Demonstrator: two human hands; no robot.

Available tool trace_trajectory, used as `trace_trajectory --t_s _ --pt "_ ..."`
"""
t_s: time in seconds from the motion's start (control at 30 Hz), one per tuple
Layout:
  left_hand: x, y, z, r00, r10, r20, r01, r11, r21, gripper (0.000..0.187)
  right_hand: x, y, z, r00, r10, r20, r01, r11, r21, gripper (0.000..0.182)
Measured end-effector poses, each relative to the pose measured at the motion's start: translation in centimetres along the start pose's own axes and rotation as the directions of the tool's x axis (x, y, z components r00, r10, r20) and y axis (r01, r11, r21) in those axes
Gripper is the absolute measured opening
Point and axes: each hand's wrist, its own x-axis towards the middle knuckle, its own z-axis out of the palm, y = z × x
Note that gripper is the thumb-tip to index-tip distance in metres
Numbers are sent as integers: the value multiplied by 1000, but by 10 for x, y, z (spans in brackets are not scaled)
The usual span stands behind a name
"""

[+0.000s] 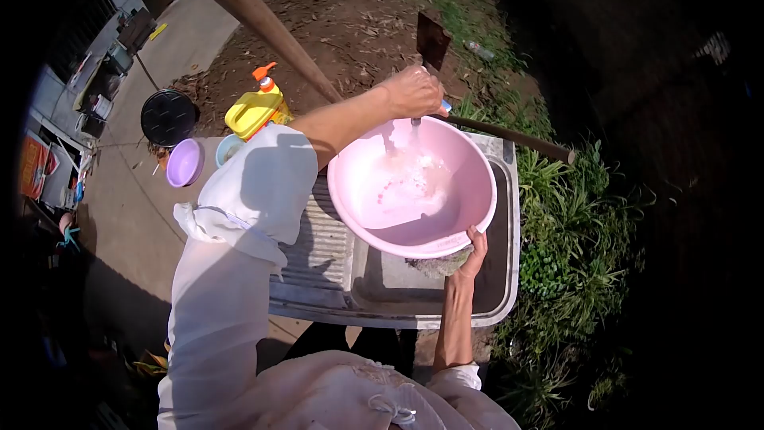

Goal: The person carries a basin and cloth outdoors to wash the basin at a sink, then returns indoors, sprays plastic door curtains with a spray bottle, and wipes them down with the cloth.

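A pink basin (469,161) is held tilted over a metal sink (512,231), with water and froth in its bottom. Water runs into it from a tap (415,121) at its far rim. My left hand (415,91) reaches across from the left, its fingers closed round the top of the tap, which it mostly hides. At the basin's near right rim, my right hand (475,251) grips the edge, thumb on top. A greyish-green lump (442,263) shows under the basin beside my right hand; what it is I cannot tell.
Left of the basin are a ribbed drainboard (318,251), a yellow container (253,111), an orange-topped pump bottle (267,80), a light-blue bowl (228,149) and a purple basin (185,162). A wooden pole (263,20) slants overhead; another (517,137) lies behind the sink. Plants (565,271) grow at right.
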Motion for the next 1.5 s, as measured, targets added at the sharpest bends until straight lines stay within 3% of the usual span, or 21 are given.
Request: trace_trajectory --t_s 0.07,0.1,0.17,0.2,0.4,0.53,0.6,0.77,0.83,0.9,0.97,1.1,1.13,1.2,1.23,1.3,1.33,1.5 --pt "-5 11 -4 978 -153 -143 141 986 -86 60 1 2 -3 1000 -8 0 8 1000 -12 29" --pt "-5 18 -5 977 -158 -142 147 986 -82 60 1 4 -4 1000 -16 -8 16 1000 -26 29" --pt "1 33 -18 896 -441 -51 423 883 -205 65 1 7 -7 1000 -21 -7 21 999 -32 29" --pt "4 36 -2 847 -510 -152 454 841 -293 62 1 7 -8 999 -30 -11 30 999 -40 29" --pt "9 40 4 695 -709 -122 577 651 -494 32 0 11 -20 1000 -20 6 21 994 -104 27" --pt "-1 26 4 726 -684 63 624 619 -476 25 -8 5 -10 1000 -4 19 7 989 -148 27" --pt "-19 9 15 957 -274 -92 214 887 -410 32 -8 10 -10 998 -36 60 42 994 -97 23" --pt "-58 2 -4 958 -272 -86 197 850 -489 45 -24 20 -5 998 -25 54 33 987 -156 21" --pt "-79 7 -14 847 -373 -378 146 848 -509 38 -38 27 -5 995 39 93 -23 985 -174 20" --pt "-117 3 -20 830 -403 -386 146 824 -548 35 -51 43 -10 996 53 77 -38 982 -184 20" --pt "-166 -6 -23 814 -491 -310 279 798 -534 31 -69 59 -8 996 66 64 -52 979 -195 19" --pt "-256 -39 -3 572 -775 -270 654 629 -420 29 -97 95 -18 985 170 0 -168 973 -155 18" --pt "-274 -51 5 569 -776 -274 655 628 -420 29 -103 102 -21 982 190 0 -188 972 -142 18" --pt "-303 -75 24 327 -900 -290 841 416 -345 36 -115 112 -28 975 221 4 -218 964 -150 18" --pt "-311 -81 30 321 -901 -292 840 413 -351 36 -121 118 -33 976 217 6 -213 965 -155 18" --pt "-321 -93 39 220 -976 -5 939 213 -271 48 -134 126 -37 974 227 5 -214 925 -315 17" --pt "-323 -98 39 249 -960 127 941 210 -264 55 -141 128 -37 972 236 12 -222 931 -291 14" --pt "-309 -104 50 320 -921 220 921 248 -301 53 -169 131 -37 931 365 27 -328 864 -381 13"
